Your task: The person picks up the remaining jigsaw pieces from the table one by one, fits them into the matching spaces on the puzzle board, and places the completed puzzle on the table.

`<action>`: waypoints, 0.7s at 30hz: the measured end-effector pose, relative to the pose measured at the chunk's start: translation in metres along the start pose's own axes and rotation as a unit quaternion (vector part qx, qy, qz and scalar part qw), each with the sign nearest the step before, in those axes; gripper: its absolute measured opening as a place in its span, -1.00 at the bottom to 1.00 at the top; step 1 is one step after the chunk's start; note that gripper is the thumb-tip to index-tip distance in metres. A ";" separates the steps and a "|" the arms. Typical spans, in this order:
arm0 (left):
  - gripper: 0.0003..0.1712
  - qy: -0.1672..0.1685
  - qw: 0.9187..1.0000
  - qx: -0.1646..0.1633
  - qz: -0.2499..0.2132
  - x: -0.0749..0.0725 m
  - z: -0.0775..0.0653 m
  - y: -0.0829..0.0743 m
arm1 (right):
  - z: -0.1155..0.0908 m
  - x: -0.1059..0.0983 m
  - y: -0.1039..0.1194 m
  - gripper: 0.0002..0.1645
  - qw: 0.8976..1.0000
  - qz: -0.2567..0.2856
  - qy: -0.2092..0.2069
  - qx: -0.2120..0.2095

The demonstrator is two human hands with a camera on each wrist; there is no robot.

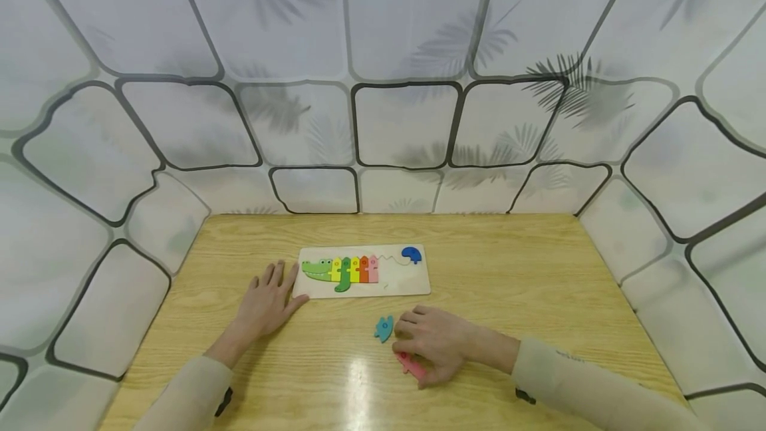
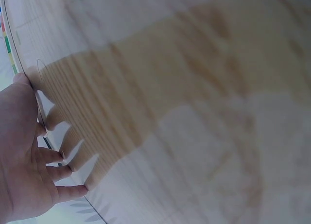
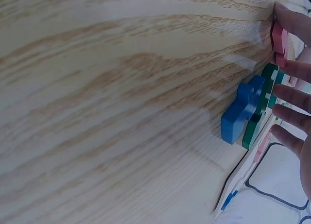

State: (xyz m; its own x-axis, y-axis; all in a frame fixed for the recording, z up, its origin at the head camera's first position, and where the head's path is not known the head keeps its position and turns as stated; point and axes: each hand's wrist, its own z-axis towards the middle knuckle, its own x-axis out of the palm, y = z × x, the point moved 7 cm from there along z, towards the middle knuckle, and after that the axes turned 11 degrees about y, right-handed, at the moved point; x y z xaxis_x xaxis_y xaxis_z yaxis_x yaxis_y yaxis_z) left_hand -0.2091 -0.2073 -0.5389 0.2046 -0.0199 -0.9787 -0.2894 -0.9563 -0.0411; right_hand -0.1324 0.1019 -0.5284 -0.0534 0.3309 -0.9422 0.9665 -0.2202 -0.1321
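Note:
A wooden crocodile puzzle board (image 1: 403,287) lies flat on the table, its green head (image 1: 317,270), several coloured body pieces and a dark blue piece (image 1: 411,255) on it. My left hand (image 1: 263,304) rests spread at the board's left edge, thumb by the lower left corner. Between thumb and index finger, my right hand (image 1: 439,338) pinches a pink puzzle piece (image 1: 411,366) low at the table. A teal piece (image 1: 384,328) lies just left of that hand. In the right wrist view, a blue piece (image 3: 236,114) and a green piece (image 3: 267,88) stand out below the fingers.
The wood-grain table (image 1: 526,271) is enclosed at the back and sides by stone-patterned walls (image 1: 407,125). Light glares off the table front. Both forearms reach in from the near side.

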 end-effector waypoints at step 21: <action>-0.08 0.002 1.000 -0.002 -0.001 0.003 0.003 0.002 | -0.001 -0.006 -0.007 -0.21 0.997 0.063 -0.038 0.029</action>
State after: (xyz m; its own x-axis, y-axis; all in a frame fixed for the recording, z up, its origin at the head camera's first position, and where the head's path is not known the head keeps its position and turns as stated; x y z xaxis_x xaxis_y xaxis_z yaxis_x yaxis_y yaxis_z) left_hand -0.2115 -0.2084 -0.5429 0.2095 -0.0189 -0.9776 -0.2851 -0.9576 -0.0426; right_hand -0.1383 0.1028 -0.5218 0.0470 0.2275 -0.9727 0.9504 -0.3098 -0.0266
